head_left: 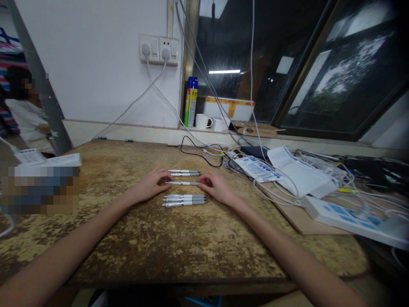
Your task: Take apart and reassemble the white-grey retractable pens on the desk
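Note:
A white pen with a grey grip (pixel 183 183) lies crosswise between my two hands. My left hand (pixel 156 182) pinches its left end, and my right hand (pixel 212 185) pinches its right, grey end. Just beyond it, a pair of like pens (pixel 183 172) rests side by side on the worn wooden table (pixel 153 251). Closer to me is a bunch of several more such pens (pixel 185 200), lying parallel and touching one another.
To the right are white papers (pixel 297 172), tangled cables and a long power strip (pixel 351 219) on a board. A spray can (pixel 191 102) and a white mug (pixel 203 121) stand on the window sill. At far left, another power strip (pixel 64 160) and a seated person (pixel 27 111) appear.

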The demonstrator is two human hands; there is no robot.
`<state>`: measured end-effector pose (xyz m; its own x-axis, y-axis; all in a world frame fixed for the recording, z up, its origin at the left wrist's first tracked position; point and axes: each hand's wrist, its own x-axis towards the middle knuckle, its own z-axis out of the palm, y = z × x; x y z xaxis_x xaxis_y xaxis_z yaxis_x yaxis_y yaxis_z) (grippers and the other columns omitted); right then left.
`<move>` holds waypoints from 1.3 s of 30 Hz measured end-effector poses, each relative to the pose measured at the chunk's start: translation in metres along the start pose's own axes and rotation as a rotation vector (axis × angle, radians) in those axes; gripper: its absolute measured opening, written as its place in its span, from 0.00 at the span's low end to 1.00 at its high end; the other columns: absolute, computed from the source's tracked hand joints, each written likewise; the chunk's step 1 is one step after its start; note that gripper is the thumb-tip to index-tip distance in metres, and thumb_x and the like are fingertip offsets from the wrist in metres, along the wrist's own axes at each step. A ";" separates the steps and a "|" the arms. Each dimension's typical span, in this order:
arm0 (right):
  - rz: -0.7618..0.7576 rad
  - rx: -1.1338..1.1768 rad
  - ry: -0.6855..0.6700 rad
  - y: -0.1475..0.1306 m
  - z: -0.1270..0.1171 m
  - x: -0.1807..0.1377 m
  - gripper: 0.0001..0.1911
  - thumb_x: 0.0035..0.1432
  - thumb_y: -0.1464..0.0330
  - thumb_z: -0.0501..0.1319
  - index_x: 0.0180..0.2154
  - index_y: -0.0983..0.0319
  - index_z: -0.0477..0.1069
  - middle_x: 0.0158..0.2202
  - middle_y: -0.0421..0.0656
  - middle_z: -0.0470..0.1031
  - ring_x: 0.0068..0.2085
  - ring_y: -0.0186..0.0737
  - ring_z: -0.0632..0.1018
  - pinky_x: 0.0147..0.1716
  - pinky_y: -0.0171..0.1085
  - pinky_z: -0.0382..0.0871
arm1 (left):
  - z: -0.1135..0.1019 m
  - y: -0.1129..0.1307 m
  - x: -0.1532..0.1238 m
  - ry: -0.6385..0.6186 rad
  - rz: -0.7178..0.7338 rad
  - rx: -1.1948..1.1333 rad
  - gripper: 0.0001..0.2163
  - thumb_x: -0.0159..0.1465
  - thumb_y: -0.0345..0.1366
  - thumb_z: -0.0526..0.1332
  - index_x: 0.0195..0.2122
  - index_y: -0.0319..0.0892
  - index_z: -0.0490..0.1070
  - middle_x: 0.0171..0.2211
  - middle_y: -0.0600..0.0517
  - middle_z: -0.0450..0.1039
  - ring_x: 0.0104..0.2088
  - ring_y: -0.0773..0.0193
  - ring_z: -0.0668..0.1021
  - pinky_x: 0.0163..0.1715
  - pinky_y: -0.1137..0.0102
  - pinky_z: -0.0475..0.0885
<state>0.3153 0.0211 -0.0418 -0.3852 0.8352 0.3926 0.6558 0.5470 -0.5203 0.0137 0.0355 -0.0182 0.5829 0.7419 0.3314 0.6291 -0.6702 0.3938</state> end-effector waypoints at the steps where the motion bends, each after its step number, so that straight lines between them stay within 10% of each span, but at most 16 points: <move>1: -0.012 -0.011 -0.007 -0.002 0.000 0.000 0.07 0.67 0.66 0.64 0.41 0.63 0.77 0.40 0.46 0.77 0.41 0.43 0.75 0.44 0.41 0.67 | 0.000 0.001 0.000 -0.003 0.010 -0.001 0.12 0.68 0.45 0.62 0.44 0.43 0.79 0.45 0.45 0.77 0.49 0.50 0.75 0.53 0.59 0.67; 14: 0.048 0.278 0.017 -0.031 -0.006 0.001 0.09 0.69 0.64 0.60 0.41 0.63 0.75 0.38 0.45 0.80 0.38 0.41 0.77 0.40 0.38 0.68 | 0.003 0.032 -0.001 0.020 0.065 -0.078 0.08 0.73 0.42 0.60 0.47 0.45 0.74 0.44 0.51 0.78 0.44 0.55 0.78 0.47 0.64 0.70; 29: -0.129 -0.085 -0.056 -0.046 0.008 -0.008 0.17 0.77 0.67 0.47 0.34 0.60 0.66 0.33 0.44 0.76 0.33 0.40 0.73 0.35 0.37 0.60 | 0.010 0.051 -0.003 0.053 0.118 0.162 0.16 0.78 0.40 0.49 0.49 0.41 0.75 0.52 0.44 0.79 0.53 0.51 0.78 0.56 0.59 0.69; 39: -0.271 -0.222 0.011 -0.047 0.004 -0.003 0.14 0.75 0.72 0.50 0.35 0.62 0.69 0.37 0.48 0.77 0.39 0.44 0.75 0.42 0.40 0.66 | 0.016 0.054 -0.003 0.013 -0.081 0.068 0.19 0.78 0.44 0.46 0.39 0.44 0.74 0.39 0.49 0.82 0.40 0.52 0.81 0.40 0.63 0.70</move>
<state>0.2827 -0.0069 -0.0217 -0.5584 0.6602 0.5024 0.6566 0.7218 -0.2187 0.0541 -0.0038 -0.0112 0.5223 0.7937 0.3118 0.7079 -0.6074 0.3604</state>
